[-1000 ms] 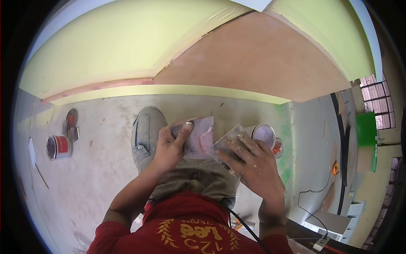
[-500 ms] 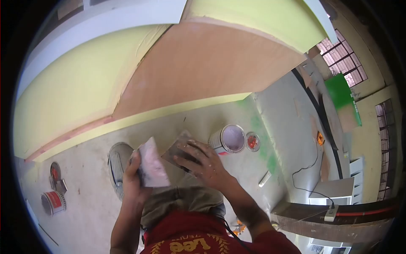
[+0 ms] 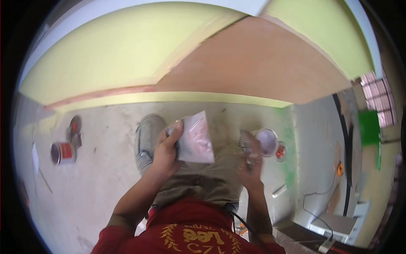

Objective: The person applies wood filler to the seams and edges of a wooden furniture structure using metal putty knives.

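My left hand (image 3: 165, 146) is closed round the edge of a flat square plate smeared with pinkish-white putty (image 3: 197, 139), tilted up in front of my lap. To the right, my right hand (image 3: 253, 163) is smeared by motion, with its fingers wrapped round a thin grey putty scraper (image 3: 245, 139). The scraper stands apart from the plate. Close behind that hand, on the floor, is an open can of pale lilac-grey paste (image 3: 268, 142), partly covered by the hand.
A yellow-edged wall with a brown panel (image 3: 253, 59) rises ahead. At left on the floor stands a red-labelled can (image 3: 63, 153), near a dark lid (image 3: 75, 125). A red-stained lid (image 3: 280, 151) lies beside the right can. A cable (image 3: 311, 194) runs along the right.
My hands have separated: the right has moved away from the plate toward the can with the scraper. The view has turned, and the plate's putty face now shows more fully.
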Demonstrator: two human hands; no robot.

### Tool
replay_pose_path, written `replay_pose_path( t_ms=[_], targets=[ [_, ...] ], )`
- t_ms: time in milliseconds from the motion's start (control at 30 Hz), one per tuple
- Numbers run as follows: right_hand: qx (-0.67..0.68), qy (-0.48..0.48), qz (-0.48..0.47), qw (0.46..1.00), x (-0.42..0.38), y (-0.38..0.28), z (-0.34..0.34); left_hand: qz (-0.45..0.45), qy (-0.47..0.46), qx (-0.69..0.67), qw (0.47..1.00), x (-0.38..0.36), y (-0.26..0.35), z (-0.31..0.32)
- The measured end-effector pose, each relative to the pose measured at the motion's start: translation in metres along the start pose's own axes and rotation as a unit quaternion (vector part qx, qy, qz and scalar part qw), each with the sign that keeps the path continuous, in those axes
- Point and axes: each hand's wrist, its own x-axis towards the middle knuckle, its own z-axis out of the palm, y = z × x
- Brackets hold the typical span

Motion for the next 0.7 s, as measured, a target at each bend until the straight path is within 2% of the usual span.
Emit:
replay_pose_path(
  t_ms=[33, 67, 100, 167, 233, 333, 367, 467, 500, 567, 600, 633, 700],
  targets=[
    [0.102, 0.042, 0.093, 0.990, -0.011, -0.004, 0.003, 0.023, 0.017, 0.015, 0.999, 0.004, 0.001, -0.006],
    [0.209, 0.103, 0.174, 0.957, -0.019, -0.011, 0.006, 0.042, 0.030, 0.030, 0.998, 0.006, 0.001, -0.008],
    [0.254, 0.124, 0.206, 0.937, -0.011, -0.043, -0.003, 0.067, 0.028, 0.032, 0.997, 0.006, 0.003, 0.001],
    [0.266, 0.104, 0.252, 0.925, -0.008, -0.060, -0.006, 0.124, 0.035, 0.085, 0.988, 0.008, -0.002, 0.003],
    [0.197, 0.017, 0.281, 0.939, -0.013, -0.060, -0.003, 0.157, 0.031, 0.139, 0.977, 0.007, -0.006, 0.010],
    [0.185, 0.071, 0.274, 0.941, -0.012, -0.063, 0.016, 0.120, -0.013, 0.235, 0.964, -0.007, -0.014, 0.017],
    [0.154, 0.109, 0.250, 0.950, -0.007, -0.064, 0.020, 0.094, -0.022, 0.292, 0.951, -0.013, -0.014, 0.017],
    [0.185, 0.133, 0.234, 0.945, 0.008, -0.062, 0.008, 0.094, -0.089, 0.406, 0.905, -0.025, -0.023, 0.013],
    [0.207, 0.149, 0.214, 0.943, 0.010, -0.060, 0.006, 0.093, -0.115, 0.428, 0.892, -0.023, -0.025, 0.009],
    [0.255, 0.174, 0.171, 0.936, 0.014, -0.054, 0.005, 0.023, -0.098, 0.408, 0.907, -0.020, -0.020, 0.006],
    [0.190, 0.115, 0.066, 0.973, 0.015, -0.052, 0.001, -0.011, -0.085, 0.396, 0.914, -0.019, -0.017, 0.005],
    [0.124, 0.052, -0.042, 0.990, 0.017, -0.050, -0.006, -0.047, -0.070, 0.277, 0.957, -0.016, -0.016, 0.004],
    [0.086, -0.138, -0.224, 0.961, 0.023, -0.046, -0.021, -0.107, -0.037, 0.024, 0.993, -0.008, -0.016, 0.002]
  ],
)
